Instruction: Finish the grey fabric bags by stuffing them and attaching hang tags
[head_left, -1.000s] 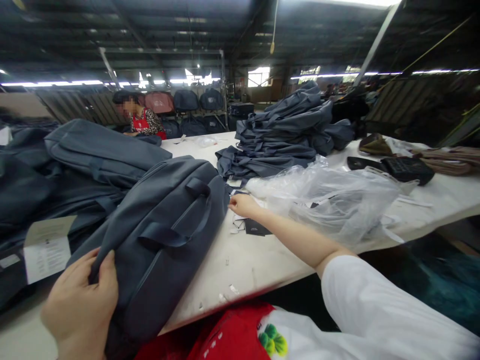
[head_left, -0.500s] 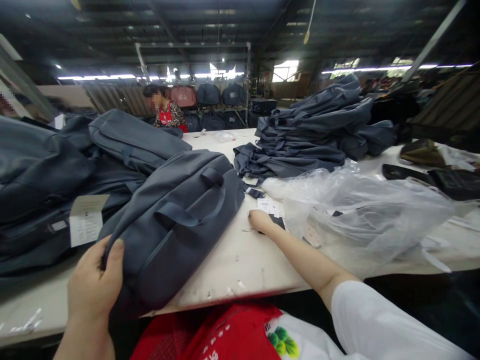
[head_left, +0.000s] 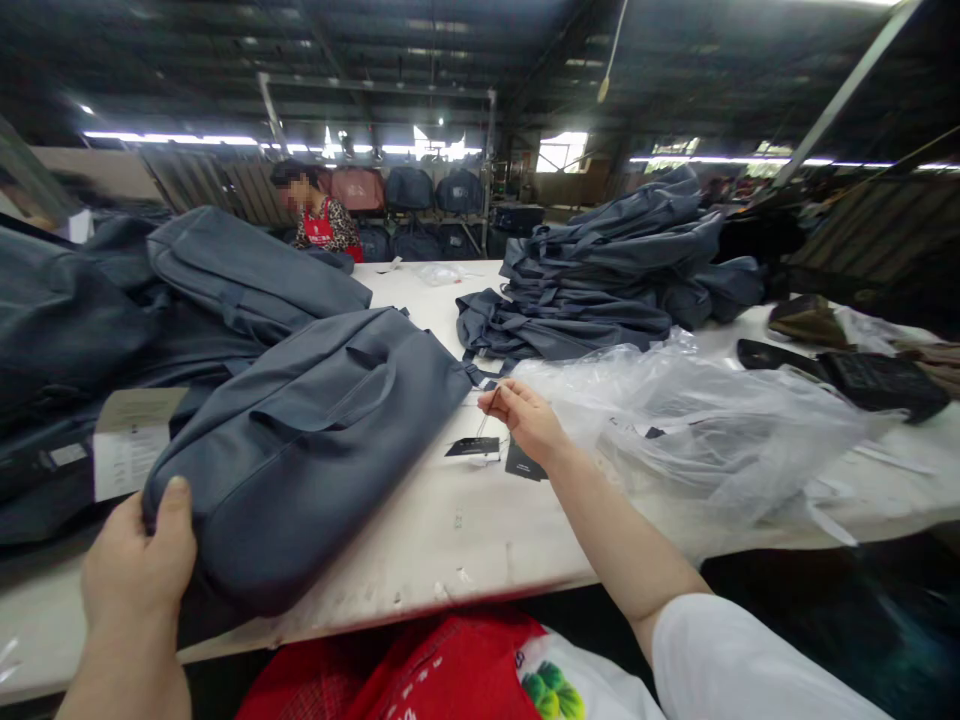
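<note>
A dark blue duffel bag [head_left: 322,440] with two carry straps lies on the white table in front of me. My left hand [head_left: 142,560] grips its near left end, thumb on top. Just off the bag's right end, my right hand [head_left: 521,415] pinches the string of a black hang tag [head_left: 474,446], which dangles low over the table. Beside it another black tag [head_left: 523,462] is close to the tabletop; whether it shares the string I cannot tell.
More blue bags [head_left: 247,275] heap at the left, one with a paper sheet [head_left: 131,440]. Flattened blue bags [head_left: 600,280] are stacked at the back. Clear plastic bags [head_left: 720,430] spread across the right. A co-worker [head_left: 326,225] is at the table's far side.
My right hand has lifted off the tabletop, raising the hang tag by its string. My left hand and the duffel bag have shifted left in view.
</note>
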